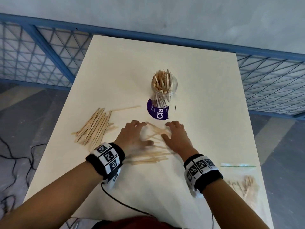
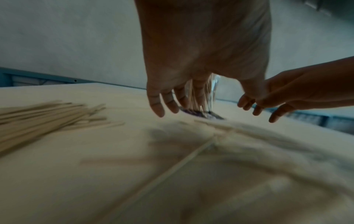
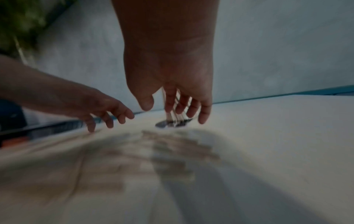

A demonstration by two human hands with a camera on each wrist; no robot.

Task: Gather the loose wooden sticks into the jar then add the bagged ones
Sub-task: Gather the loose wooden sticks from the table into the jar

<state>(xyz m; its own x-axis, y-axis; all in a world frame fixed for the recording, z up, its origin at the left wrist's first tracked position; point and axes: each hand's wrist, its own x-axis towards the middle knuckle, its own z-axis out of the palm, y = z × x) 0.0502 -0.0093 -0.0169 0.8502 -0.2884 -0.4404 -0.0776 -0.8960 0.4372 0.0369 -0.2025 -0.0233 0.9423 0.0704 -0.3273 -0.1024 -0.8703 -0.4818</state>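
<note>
A clear glass jar (image 1: pixel 164 90) packed with upright wooden sticks stands mid-table on a purple round sticker (image 1: pixel 156 111). A scattered bunch of loose sticks (image 1: pixel 156 134) lies between my two hands. My left hand (image 1: pixel 132 134) hovers palm down at their left with fingers spread and holds nothing. My right hand (image 1: pixel 175 135) hovers at their right, fingers loosely spread, also holding nothing. More loose sticks (image 1: pixel 148 158) lie near my left wrist. A bigger pile of sticks (image 1: pixel 94 126) lies at the left. A clear zip bag (image 1: pixel 242 184) with sticks inside lies at the near right.
The white table (image 1: pixel 198 71) ends at a blue wire-mesh fence (image 1: pixel 270 80) behind and to the right. Black cables (image 1: pixel 16 159) lie on the floor at the left. The wrist views are blurred; the left hand (image 2: pixel 166 100) and right hand (image 3: pixel 178 106) show fingers hanging above the tabletop.
</note>
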